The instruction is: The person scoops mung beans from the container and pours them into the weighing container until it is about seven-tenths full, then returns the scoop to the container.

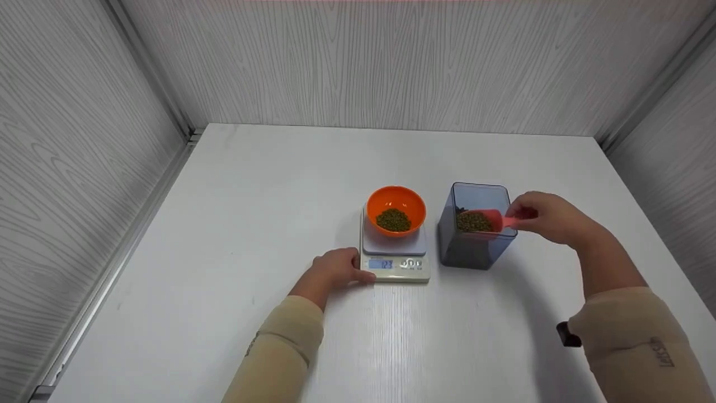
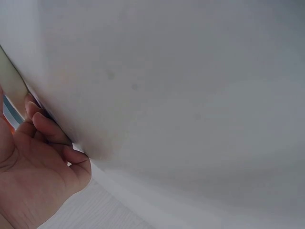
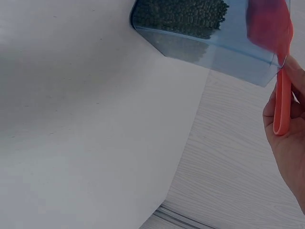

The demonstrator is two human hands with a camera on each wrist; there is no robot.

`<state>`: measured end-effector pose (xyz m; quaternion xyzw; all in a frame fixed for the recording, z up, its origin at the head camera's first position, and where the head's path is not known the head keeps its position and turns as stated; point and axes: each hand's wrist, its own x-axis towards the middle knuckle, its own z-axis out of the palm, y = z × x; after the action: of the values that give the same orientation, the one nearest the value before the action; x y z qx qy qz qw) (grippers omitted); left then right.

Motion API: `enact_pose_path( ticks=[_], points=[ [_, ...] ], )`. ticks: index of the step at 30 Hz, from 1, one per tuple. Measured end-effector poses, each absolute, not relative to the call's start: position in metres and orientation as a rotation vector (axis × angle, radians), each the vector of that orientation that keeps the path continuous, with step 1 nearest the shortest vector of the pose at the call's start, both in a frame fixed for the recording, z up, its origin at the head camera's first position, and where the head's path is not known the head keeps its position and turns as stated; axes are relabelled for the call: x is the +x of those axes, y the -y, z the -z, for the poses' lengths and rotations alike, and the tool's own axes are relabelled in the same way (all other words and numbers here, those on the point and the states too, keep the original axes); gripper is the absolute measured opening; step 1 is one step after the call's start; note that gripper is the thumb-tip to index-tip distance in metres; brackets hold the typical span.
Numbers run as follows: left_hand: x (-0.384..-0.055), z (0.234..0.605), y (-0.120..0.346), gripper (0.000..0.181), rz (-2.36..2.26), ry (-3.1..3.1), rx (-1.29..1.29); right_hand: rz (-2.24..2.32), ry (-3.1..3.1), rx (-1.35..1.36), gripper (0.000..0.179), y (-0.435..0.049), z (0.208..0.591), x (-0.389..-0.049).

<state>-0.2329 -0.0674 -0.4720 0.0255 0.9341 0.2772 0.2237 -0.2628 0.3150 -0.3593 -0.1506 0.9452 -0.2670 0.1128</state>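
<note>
Scale (image 1: 395,246) on counter (image 1: 268,190); orange bowl (image 1: 394,196) holding green grains (image 1: 393,220) atop the scale; left hand (image 1: 339,267), fingers curled, grips the scale's near left corner; right of the scale, right hand (image 1: 548,216) pinches grain-loaded red scoop (image 1: 497,220) in translucent bin's (image 1: 467,254) mouth.

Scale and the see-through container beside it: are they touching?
Apart. The head view shows a narrow strip of white table between the scale and the container.

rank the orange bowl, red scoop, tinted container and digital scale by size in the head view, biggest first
1. Tinted container and digital scale: too alike to rank
2. Orange bowl
3. Red scoop, partly behind the container's wall
</note>
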Motion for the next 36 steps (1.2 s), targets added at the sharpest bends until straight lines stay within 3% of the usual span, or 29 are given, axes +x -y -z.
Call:
enact_pose_path(
  ticks=[11, 36],
  points=[
    [-0.231, 0.469, 0.067, 0.043, -0.781, -2.572, 0.048, 0.944, -2.802, -0.369, 0.026, -0.327, 0.372, -0.256],
    [-0.232, 0.469, 0.066, 0.042, -0.756, -2.581, 0.082, 1.171, -2.784, -0.348, 0.028, -0.333, 0.390, -0.247]
  ],
)
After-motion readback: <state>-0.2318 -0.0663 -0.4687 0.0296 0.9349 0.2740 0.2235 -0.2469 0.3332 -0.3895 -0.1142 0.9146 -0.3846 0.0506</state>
